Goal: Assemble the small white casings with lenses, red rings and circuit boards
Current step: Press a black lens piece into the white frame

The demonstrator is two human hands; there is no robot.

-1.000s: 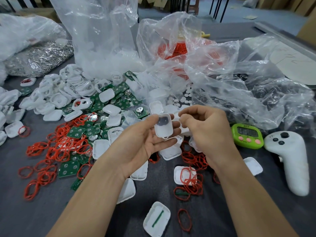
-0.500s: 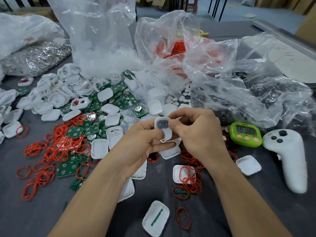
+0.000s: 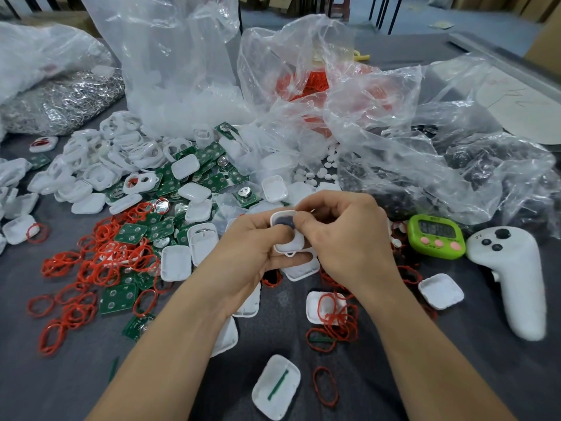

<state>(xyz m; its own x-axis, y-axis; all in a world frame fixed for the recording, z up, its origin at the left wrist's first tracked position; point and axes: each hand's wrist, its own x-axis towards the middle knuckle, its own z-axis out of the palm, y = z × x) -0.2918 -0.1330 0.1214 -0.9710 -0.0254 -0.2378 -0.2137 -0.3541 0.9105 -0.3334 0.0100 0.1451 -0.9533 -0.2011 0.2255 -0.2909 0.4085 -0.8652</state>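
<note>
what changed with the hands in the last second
The right hand moved left onto the small white plastic casing and now pinches it over the dark round lens. The left hand kept holding the casing. The green digital timer and white handheld controller stayed put.

Both forearms reach forward; the left hand (image 3: 252,250) and right hand (image 3: 349,238) meet at centre (fingers curled, fingertips pinching together).
</note>
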